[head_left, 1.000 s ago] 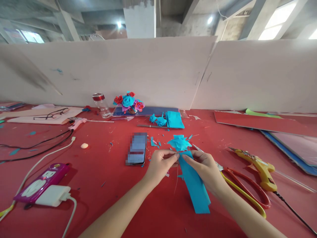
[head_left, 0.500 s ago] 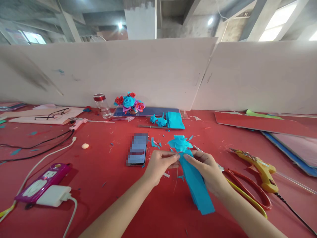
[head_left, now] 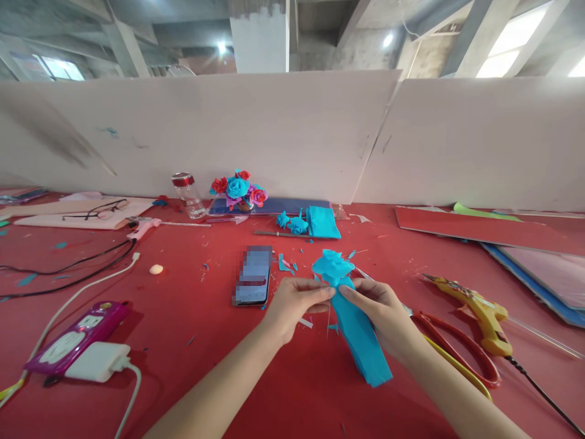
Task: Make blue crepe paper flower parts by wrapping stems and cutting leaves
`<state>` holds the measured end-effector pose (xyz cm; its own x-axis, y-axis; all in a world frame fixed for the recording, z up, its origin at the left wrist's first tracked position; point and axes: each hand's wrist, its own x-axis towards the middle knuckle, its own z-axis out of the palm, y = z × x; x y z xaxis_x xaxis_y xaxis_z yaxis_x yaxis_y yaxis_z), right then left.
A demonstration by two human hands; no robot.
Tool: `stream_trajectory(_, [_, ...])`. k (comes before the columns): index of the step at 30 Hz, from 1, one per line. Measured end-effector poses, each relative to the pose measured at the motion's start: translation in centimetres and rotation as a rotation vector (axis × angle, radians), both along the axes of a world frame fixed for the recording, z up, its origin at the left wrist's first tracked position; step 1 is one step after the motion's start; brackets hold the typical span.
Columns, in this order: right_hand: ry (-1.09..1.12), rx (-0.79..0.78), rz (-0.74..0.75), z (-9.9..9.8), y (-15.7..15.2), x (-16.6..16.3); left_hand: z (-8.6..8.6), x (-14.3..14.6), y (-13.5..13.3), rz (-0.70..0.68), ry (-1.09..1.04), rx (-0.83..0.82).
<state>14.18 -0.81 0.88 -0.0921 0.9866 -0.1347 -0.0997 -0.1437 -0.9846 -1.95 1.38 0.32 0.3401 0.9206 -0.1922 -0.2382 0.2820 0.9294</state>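
My left hand and my right hand meet over the red table, both pinching a blue paper flower at the base of its petals. From that pinch a long blue paper strip hangs down toward me, lying partly under my right hand. A thin wire stem drops from the flower between the two hands. Both hands have their fingers closed on the flower.
A phone lies left of my hands. Red-handled scissors and a yellow glue gun lie to the right. Folded blue paper, a paper bouquet, a jar, glasses, a purple power strip and cables sit around.
The flower has risen slightly and its petals look more gathered. The blue strip has swung a little, its lower end moving left and nearer.
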Motion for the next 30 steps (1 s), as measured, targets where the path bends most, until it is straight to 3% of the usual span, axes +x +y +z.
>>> stream_trajectory(11, [0.02, 0.038, 0.034, -0.29, -0.16, -0.1, 0.08, 0.27, 0.03, 0.08, 0.028, 0.012])
stream_trajectory(18, [0.001, 0.046, 0.001, -0.2, -0.18, -0.22, -0.06, 0.31, -0.18, -0.001, 0.028, 0.059])
stream_trajectory(30, [-0.003, 0.065, 0.015, -0.13, -0.16, -0.45, 0.13, 0.19, -0.31, 0.084, 0.106, 0.01])
